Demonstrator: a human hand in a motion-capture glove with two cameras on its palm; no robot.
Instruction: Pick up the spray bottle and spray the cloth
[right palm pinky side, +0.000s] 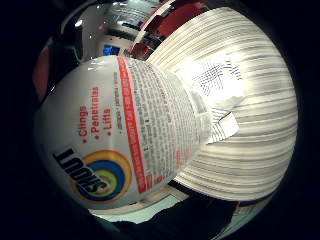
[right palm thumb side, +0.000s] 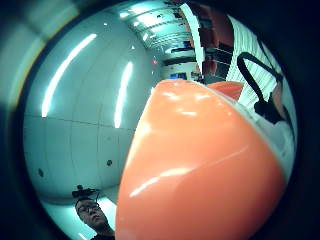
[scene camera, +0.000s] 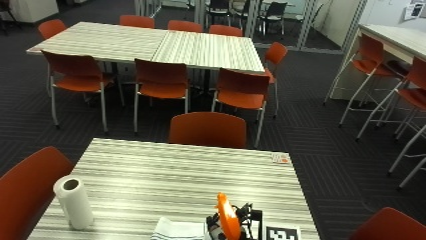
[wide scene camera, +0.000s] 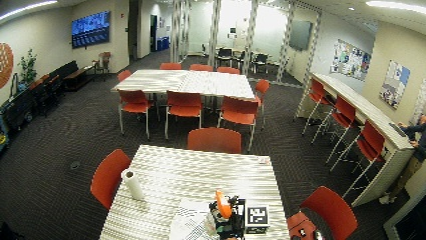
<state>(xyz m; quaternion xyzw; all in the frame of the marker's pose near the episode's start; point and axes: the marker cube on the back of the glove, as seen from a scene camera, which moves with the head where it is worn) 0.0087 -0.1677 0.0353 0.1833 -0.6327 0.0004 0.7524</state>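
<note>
**Bottle raised close to the palm, cloth below it on the tabletop**

In the outside view the spray bottle stands upright at the near edge of the tabletop, its orange head on top and its long axis close to vertical. The right hand is just beside the bottle, on its right side. The cloth lies flat on the tabletop just to the left of the bottle, so the nozzle probably must point down and left. In the palm views the bottle fills much of each picture, so it is close to the palm. If the grip is closed around the bottle, I cannot tell. A paper towel roll stands further left.
</note>
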